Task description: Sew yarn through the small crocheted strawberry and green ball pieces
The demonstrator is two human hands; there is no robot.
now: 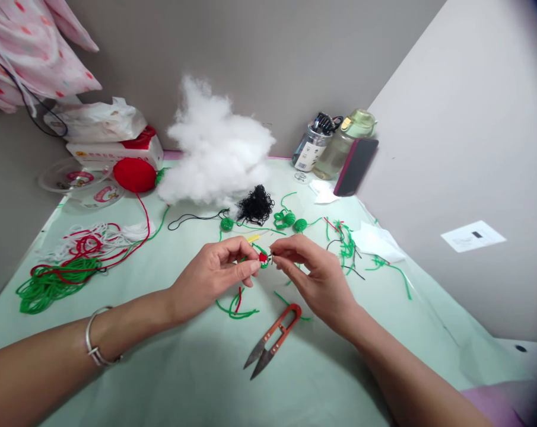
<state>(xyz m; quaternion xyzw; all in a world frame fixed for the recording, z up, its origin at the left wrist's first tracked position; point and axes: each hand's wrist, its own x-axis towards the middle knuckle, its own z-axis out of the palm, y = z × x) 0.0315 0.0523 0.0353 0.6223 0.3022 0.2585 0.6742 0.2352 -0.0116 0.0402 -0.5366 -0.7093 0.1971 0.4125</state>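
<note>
Pale green cloth covers the table point(170, 379). Far centre, a big heap of white stuffing point(215, 151). Far left, a red yarn ball point(134, 174) just in front of a flat box point(117, 153); its print is too small to read. Near left, tangled green cord point(45, 287). Far right, a labelled jar point(309, 148) of pens; the label text is illegible. Near centre, orange-handled thread snips point(275, 339) lie on the cloth, blades toward the near edge.

Left hand point(210, 276): thumb and forefinger pinched on a small red-and-green crochet piece point(263, 257), held above the cloth at centre. Right hand point(315, 273): fingertips pinched on something thin at the piece's right edge, likely a needle or thread end; too small to tell.

Judgement: keep the pinch close to the working point, pull gently so the tiny stitches don't distort, and keep loose green scraps clear of the strand.
</note>
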